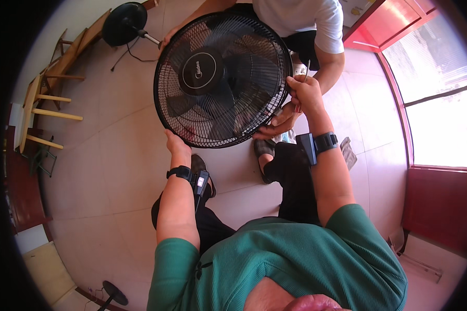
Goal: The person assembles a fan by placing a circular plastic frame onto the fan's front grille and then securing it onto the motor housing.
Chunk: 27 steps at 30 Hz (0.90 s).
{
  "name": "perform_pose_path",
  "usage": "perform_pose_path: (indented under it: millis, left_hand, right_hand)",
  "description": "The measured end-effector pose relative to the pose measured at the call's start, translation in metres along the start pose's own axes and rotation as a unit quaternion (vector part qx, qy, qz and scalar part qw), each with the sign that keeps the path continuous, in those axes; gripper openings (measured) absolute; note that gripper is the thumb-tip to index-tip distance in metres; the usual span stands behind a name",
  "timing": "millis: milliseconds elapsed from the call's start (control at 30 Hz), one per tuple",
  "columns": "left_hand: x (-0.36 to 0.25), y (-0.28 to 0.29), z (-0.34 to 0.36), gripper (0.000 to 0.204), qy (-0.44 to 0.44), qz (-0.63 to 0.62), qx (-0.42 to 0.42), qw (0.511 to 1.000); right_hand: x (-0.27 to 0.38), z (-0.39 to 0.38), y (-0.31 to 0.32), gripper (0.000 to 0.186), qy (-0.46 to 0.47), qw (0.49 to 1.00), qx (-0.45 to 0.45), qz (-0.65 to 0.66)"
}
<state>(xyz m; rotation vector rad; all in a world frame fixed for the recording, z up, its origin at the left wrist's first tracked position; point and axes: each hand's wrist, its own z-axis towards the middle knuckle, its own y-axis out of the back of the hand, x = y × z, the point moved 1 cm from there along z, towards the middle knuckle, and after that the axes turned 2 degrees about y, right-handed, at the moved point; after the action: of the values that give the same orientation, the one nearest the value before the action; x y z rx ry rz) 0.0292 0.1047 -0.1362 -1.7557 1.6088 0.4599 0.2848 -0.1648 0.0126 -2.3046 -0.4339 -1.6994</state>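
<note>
A round black fan head (pixel 238 96) with wire guard, dark blades and a round hub is held up in front of me. My left hand (pixel 178 142) grips the guard's lower left rim, its fingers mostly hidden behind it. At the right rim, my right hand (pixel 307 93) is closed, thumb and fingertips against the guard. It appears to hold a slim screwdriver (pixel 308 67), with a thin shaft above the hand and a red part below. Across from me, another person (pixel 301 18) in a white shirt supports the fan; one of their hands (pixel 283 123) is under the lower right rim.
A round black fan base (pixel 124 24) with a pole lies at the upper left. Wooden stools (pixel 31 111) lie tipped along the left wall. A red-framed glass door (pixel 441 103) stands at the right. Pale tiled floor (pixel 98 171) surrounds us.
</note>
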Motion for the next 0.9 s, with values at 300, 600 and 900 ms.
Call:
perform_pose_path:
  millis: [300,600,900]
  left_hand:
    - [-0.007,-0.013,-0.022,0.078,0.043,0.071,-0.012,0.997]
    - [-0.003,-0.007,-0.031,0.071,0.007,0.085,-0.060,0.995]
    - [0.012,-0.015,-0.063,0.065,0.031,0.033,-0.022,0.999]
  right_hand:
    - [0.001,-0.005,0.001,0.032,0.011,0.992,0.006,-0.124]
    - [-0.001,-0.006,-0.003,0.036,0.045,0.984,0.038,-0.170]
    - [0.002,-0.008,-0.003,0.045,0.102,0.947,0.028,-0.304]
